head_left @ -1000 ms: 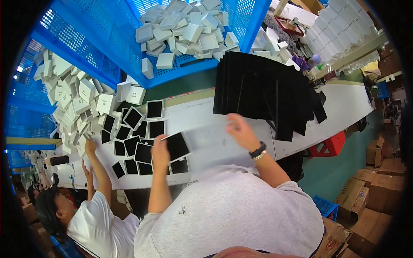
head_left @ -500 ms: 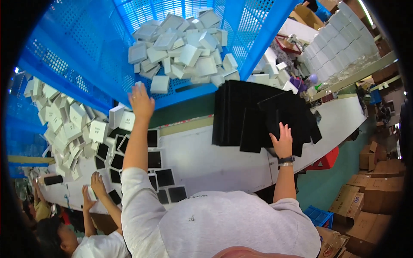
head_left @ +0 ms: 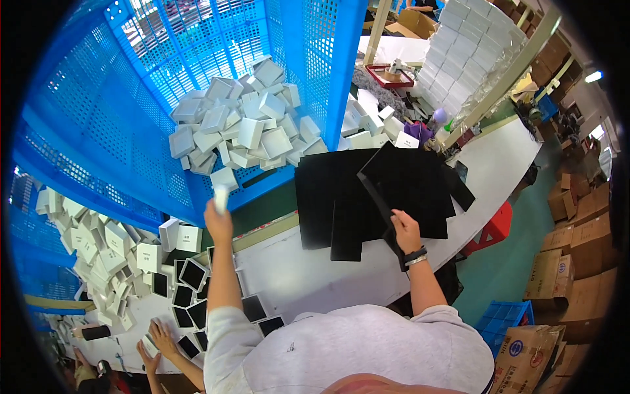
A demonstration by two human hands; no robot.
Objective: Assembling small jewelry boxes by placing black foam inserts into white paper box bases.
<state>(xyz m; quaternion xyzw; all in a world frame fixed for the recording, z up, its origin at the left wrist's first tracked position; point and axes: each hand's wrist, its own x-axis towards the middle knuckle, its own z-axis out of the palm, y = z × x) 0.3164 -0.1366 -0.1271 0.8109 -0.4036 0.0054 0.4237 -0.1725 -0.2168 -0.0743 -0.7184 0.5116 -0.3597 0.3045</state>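
Note:
My left hand [head_left: 219,225] is closed around a small white box [head_left: 222,199], seen edge-on and blurred, at the front rim of the blue crate [head_left: 216,213]. Just beyond it, another white box [head_left: 224,178] lies at the crate's opening, before a heap of white boxes [head_left: 249,131]. My right hand [head_left: 405,230] pinches the edge of a thin black sheet [head_left: 378,199], which tilts up from a spread of black sheets [head_left: 321,190] on the white table [head_left: 289,269]. The fingertips partly hide behind the sheet's edge.
White boxes [head_left: 98,243] pile up at the left, beside open boxes with black insides [head_left: 192,274]. A co-worker's hands [head_left: 161,339] work at lower left. Wrapped white stacks [head_left: 466,56] stand at far right. Cardboard cartons [head_left: 545,276] and a blue basket [head_left: 502,322] stand on the floor.
My left hand has drawn back from the crate's edge, with a white box now visible in it. My right hand, earlier spread over the black sheets, now grips and lifts one sheet's edge.

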